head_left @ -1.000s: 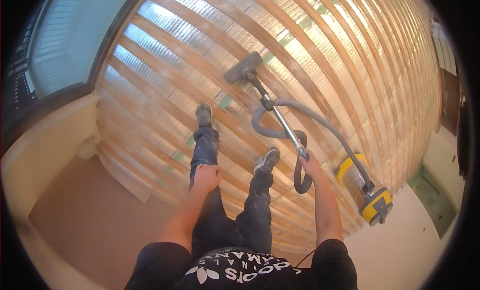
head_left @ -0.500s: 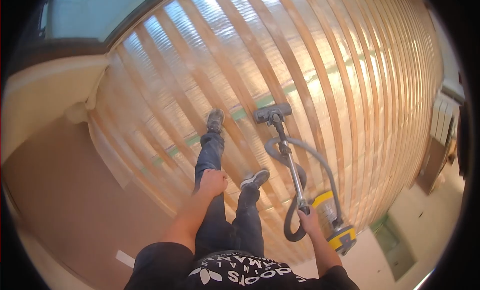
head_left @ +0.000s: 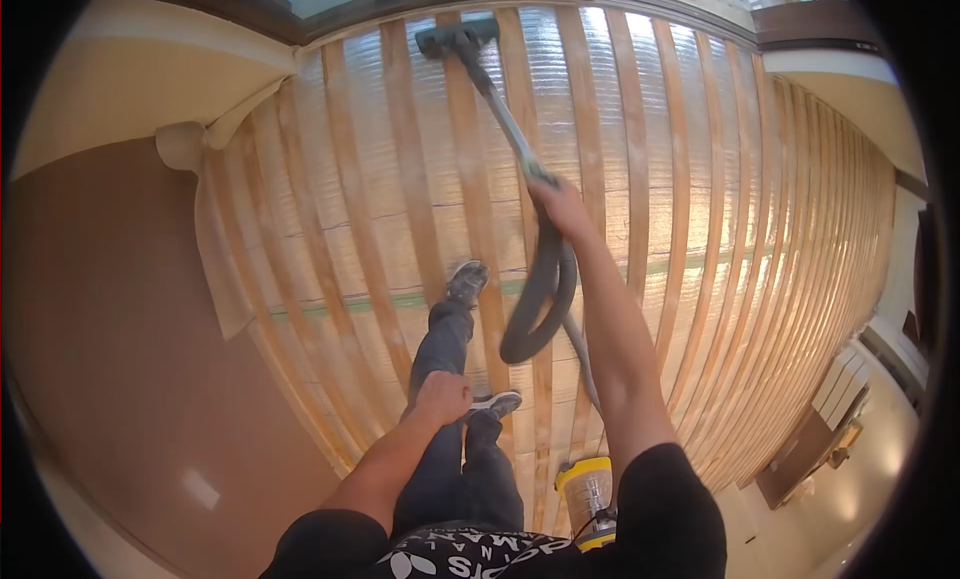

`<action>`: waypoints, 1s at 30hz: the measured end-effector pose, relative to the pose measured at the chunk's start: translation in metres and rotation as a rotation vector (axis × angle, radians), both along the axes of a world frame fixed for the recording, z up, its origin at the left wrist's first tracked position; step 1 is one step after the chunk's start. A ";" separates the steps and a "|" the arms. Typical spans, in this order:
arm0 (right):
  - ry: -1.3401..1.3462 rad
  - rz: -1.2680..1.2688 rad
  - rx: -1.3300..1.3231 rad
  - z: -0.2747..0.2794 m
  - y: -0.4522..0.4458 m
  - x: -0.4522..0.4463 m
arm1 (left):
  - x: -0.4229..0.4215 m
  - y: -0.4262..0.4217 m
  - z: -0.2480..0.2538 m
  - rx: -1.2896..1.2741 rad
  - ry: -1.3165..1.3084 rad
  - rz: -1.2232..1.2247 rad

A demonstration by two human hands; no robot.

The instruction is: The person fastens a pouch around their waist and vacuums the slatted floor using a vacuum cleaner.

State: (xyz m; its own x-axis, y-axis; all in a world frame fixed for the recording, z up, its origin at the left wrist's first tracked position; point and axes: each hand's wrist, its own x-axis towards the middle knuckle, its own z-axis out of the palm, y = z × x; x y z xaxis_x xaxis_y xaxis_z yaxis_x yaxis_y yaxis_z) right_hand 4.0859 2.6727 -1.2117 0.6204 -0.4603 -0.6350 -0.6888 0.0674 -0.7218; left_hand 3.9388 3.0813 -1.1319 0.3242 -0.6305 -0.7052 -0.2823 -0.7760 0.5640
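My right hand [head_left: 560,205] is closed round the handle end of a metal vacuum tube [head_left: 510,129], arm stretched forward. The grey floor head [head_left: 457,39] rests across wooden slats near the far edge of the floor. From the handle a dark hose [head_left: 540,319] hangs in a loop and runs back towards the yellow and clear vacuum body [head_left: 588,494], partly hidden by my right arm. Over my left thigh, my left hand [head_left: 445,395] is closed, with no object visible in it.
Parallel wooden slats [head_left: 405,149] lie over silvery foil, crossed by a green strip [head_left: 400,301]. A brown surface [head_left: 120,309] is on the left. Dark-framed glazing [head_left: 400,9] borders the far edge. A white radiator [head_left: 840,384] stands at the right.
The view has turned. My right hand has pushed the tube and floor head forward to the far edge. The vacuum body now appears lower, near my right side. My left hand stays by my thigh.
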 end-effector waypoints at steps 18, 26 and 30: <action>0.303 0.080 -0.064 -0.043 0.144 -0.111 | -0.031 0.051 0.003 -0.071 -0.052 0.074; 0.294 0.076 0.113 -0.031 0.193 -0.259 | -0.108 0.109 -0.008 -0.124 -0.094 -0.061; 0.328 0.065 0.095 -0.016 0.218 -0.355 | -0.164 0.154 -0.011 -0.159 -0.142 -0.003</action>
State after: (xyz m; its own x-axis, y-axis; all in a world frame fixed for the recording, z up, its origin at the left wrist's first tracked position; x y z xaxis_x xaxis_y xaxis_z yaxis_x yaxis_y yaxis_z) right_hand 3.7310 2.8911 -1.2280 0.4028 -0.3556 -0.8434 -0.8880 0.0716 -0.4543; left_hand 3.7750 3.2351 -1.1432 0.4113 -0.7316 -0.5437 -0.3700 -0.6791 0.6339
